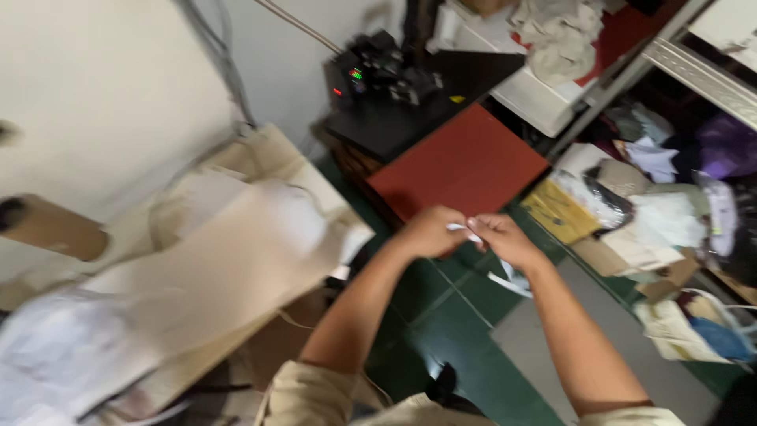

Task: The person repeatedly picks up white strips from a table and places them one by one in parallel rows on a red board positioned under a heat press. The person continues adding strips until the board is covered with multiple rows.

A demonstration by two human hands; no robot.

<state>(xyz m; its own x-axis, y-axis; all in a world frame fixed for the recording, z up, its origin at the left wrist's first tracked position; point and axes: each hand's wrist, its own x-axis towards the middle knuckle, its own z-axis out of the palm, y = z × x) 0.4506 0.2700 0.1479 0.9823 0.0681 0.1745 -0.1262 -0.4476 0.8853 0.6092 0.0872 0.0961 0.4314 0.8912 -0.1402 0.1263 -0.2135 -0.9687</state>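
Pinching a small white strip [467,231] between them, the left hand [430,233] and right hand [501,239] meet in mid-air above the dark green floor [441,315], just in front of a red-brown pad [457,162]. Both hands are closed on the strip — fingertips drawn in tight, knuckles almost touching. It looks thin, pale and crumpled, mostly hidden by the fingers; a white tail [505,278] hangs below the right wrist, too blurred to tell if it is the same piece. Beige fabric [236,260] lies piled to the left — a cardboard tube [51,227] beyond it.
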